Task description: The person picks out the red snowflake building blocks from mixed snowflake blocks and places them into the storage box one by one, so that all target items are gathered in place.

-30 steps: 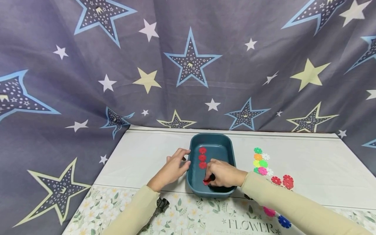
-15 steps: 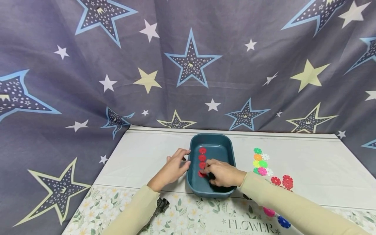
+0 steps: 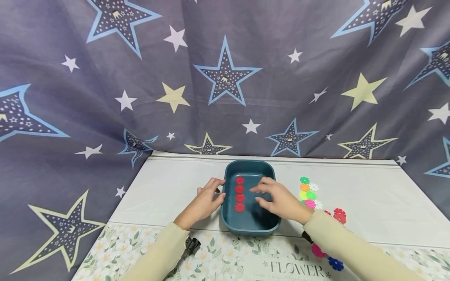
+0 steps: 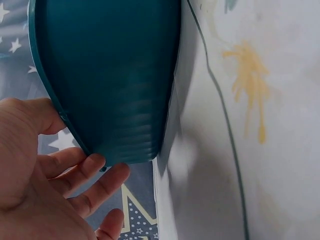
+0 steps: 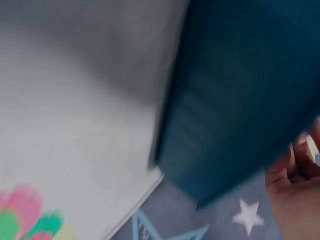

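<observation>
A dark teal rectangular tub (image 3: 250,226) stands on the table. Along the left part of its floor, several red flower-shaped plastic discs (image 3: 239,198) lie in a straight column. My left hand (image 3: 202,205) touches the tub's left rim with thumb and fingertips spread apart; the left wrist view shows its fingers (image 4: 90,167) along the outer wall. Over the tub's right half is my right hand (image 3: 281,199), fingers loosely bent, with nothing between them. In the right wrist view this hand (image 5: 295,185) shows partly behind the tub's blurred side.
Right of the tub, several discs in green, orange, white, yellow and pink (image 3: 309,191) lie in a cluster. Red discs (image 3: 339,215) lie beside the right sleeve, with a pink disc (image 3: 318,250) and a blue disc (image 3: 335,264) nearer. A star-patterned curtain (image 3: 225,117) hangs behind the table.
My right hand has set the fourth red disc at the near end of the column, let it go, and lifted away to the right. My left hand stays at the rim.
</observation>
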A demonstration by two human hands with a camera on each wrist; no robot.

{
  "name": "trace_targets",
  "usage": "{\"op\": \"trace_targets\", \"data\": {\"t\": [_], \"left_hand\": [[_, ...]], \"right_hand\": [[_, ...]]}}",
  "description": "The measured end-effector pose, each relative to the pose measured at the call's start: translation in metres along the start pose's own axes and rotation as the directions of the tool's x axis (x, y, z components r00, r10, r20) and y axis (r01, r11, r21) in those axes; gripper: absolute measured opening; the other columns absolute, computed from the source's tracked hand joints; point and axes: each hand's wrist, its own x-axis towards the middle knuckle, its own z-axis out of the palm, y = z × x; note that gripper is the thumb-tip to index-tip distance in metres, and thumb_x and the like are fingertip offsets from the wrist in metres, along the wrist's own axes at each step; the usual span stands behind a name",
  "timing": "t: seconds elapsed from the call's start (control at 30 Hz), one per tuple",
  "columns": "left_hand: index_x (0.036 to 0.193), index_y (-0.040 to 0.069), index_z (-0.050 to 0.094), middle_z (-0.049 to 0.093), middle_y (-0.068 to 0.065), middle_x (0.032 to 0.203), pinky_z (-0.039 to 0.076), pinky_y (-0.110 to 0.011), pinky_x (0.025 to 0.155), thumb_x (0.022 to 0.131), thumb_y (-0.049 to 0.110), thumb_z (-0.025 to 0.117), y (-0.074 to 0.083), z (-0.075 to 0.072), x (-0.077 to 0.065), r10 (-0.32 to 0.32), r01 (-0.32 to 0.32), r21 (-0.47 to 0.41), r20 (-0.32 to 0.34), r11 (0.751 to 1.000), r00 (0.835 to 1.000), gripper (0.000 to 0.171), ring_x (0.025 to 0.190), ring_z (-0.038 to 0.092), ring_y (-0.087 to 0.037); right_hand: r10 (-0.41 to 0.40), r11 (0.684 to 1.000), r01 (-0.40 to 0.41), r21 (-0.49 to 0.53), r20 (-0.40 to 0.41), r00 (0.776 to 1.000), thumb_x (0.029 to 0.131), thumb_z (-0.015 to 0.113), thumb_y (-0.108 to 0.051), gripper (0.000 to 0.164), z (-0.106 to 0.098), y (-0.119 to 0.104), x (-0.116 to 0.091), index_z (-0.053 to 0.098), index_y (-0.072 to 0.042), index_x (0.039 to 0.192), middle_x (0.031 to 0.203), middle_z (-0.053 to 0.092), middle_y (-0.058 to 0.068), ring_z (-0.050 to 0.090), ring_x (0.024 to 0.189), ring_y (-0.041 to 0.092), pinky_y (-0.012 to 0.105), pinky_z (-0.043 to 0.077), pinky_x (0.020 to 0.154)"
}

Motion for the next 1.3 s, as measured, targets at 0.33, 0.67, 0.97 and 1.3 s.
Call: {"op": "trace_targets", "data": {"t": [0.33,0.67,0.97,1.3], "left_hand": [[0.132,0.002,0.051,0.051,-0.006,0.126,0.028,-0.043,0.078,0.095,0.016,0.057,-0.003,0.001,0.0,-0.003,0.003,-0.011,-0.001,1.0,1.0,0.04,0.101,0.057,-0.021],[0.131,0.001,0.051,0.052,-0.007,0.124,0.028,-0.044,0.076,0.094,0.014,0.058,-0.002,0.002,-0.001,0.007,-0.007,-0.004,-0.015,1.0,1.0,0.04,0.099,0.057,-0.02],[0.131,0.002,0.051,0.051,-0.006,0.124,0.028,-0.044,0.077,0.094,0.015,0.058,-0.002,0.002,0.0,-0.007,0.007,-0.004,-0.007,1.0,1.0,0.039,0.099,0.057,-0.02],[0.132,0.002,0.05,0.051,-0.005,0.125,0.028,-0.044,0.076,0.095,0.014,0.056,-0.001,0.002,0.0,-0.008,0.008,0.01,0.002,1.0,1.0,0.039,0.099,0.057,-0.021]], "right_hand": [[0.185,0.972,-0.197,-0.127,-0.1,0.978,0.078,0.074,0.0,0.03,-0.052,0.045,-0.068,0.069,-0.006,0.107,0.092,0.059,0.0,0.055,0.079,0.017,0.037,0.048,0.067],[0.438,0.886,-0.427,-0.181,0.029,0.898,0.078,0.074,-0.003,0.026,-0.095,0.07,-0.143,0.07,-0.005,0.104,0.099,0.062,0.002,0.059,0.091,0.028,0.048,0.047,0.075],[0.454,0.877,-0.424,-0.228,0.098,0.886,0.075,0.077,-0.003,0.028,-0.104,0.078,-0.171,0.072,-0.009,0.102,0.097,0.061,-0.006,0.059,0.092,0.023,0.043,0.046,0.078],[0.444,0.883,-0.44,-0.161,-0.017,0.896,0.071,0.077,0.003,0.026,-0.099,0.075,-0.174,0.071,-0.011,0.092,0.078,0.051,-0.006,0.043,0.065,0.003,0.025,0.04,0.056]]}}
